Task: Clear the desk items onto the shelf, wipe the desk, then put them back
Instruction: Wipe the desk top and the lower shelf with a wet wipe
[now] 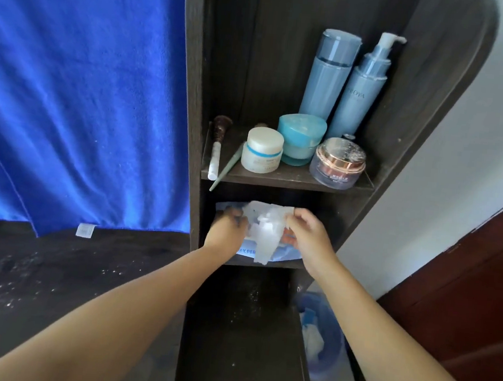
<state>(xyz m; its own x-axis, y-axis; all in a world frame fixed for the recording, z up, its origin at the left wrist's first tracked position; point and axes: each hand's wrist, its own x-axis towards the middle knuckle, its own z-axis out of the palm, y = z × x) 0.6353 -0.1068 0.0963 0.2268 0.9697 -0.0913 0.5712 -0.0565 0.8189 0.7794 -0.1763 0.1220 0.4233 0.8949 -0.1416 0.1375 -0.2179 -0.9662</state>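
On the lower shelf lies a blue wet-wipe pack [280, 256]. My left hand [228, 226] presses on its left side. My right hand [307, 231] pinches a white wipe [266, 231] that sticks up out of the pack. The upper shelf board [288, 180] carries two tall light-blue bottles [327, 74], one with a pump [361, 87], a white jar [262, 154], a teal jar [299, 139], a rose-gold-lidded jar [337, 163], and two makeup brushes [217, 147]. The dark desk [51, 275] at left is speckled with white dust.
A blue towel [78, 90] hangs over the back of the desk at left. A blue waste bin [322, 335] with white tissue in it stands on the floor right of the shelf unit. A dark red wooden door [472, 303] is at far right.
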